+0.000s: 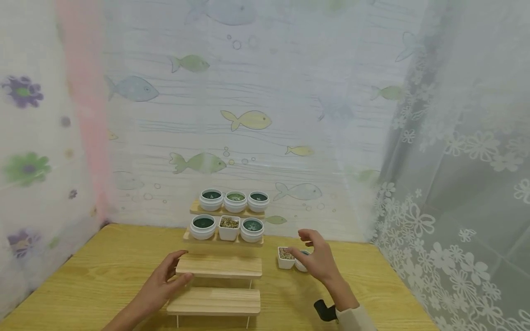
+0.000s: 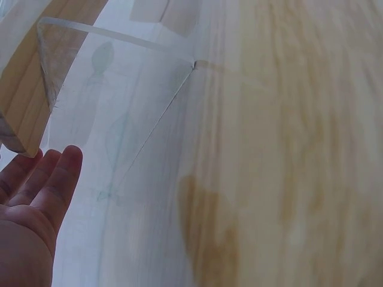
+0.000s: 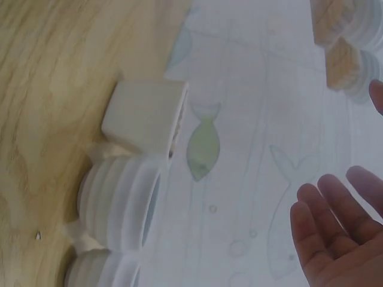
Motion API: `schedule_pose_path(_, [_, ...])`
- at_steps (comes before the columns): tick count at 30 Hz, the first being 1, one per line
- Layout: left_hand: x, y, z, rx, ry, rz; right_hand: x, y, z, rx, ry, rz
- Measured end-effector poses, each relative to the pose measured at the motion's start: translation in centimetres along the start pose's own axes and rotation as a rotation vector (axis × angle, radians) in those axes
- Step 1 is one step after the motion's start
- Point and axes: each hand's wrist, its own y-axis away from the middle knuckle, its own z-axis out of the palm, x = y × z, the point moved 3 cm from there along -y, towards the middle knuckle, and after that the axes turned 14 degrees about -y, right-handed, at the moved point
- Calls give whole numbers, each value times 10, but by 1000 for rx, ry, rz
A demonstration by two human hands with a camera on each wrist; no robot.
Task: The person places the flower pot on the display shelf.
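My left hand is at the left end of a bare wooden shelf, thumb by its front edge and index finger by the back. In the left wrist view, straight fingers reach right to the end of a wooden plank. Nothing is held in my right hand, which hovers with parted fingers over a square white pot of light granules and a round white pot, partly hidden behind it. The right wrist view shows the square pot beside ribbed round pots.
Two upper shelves hold white pots: three round ones on top, and below a square pot between two round ones. The lowest shelf is bare. A black angled piece is by the right wrist. Fish-patterned curtain hangs behind the wooden table.
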Motion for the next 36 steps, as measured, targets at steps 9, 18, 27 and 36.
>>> schedule_pose_path(9, [0,0,1,-6,4,-5,22,-3,-24,20,12,90])
schedule_pose_path(18, [-1,0,0,9,-8,20,56,4,-46,57,6,327])
schedule_pose_path(27, [-2,0,1,4,-11,13,79,9,-52,26,-25,396])
schedule_pose_path(36, [-1,0,0,7,-12,13,95,17,-58,-40,-53,421])
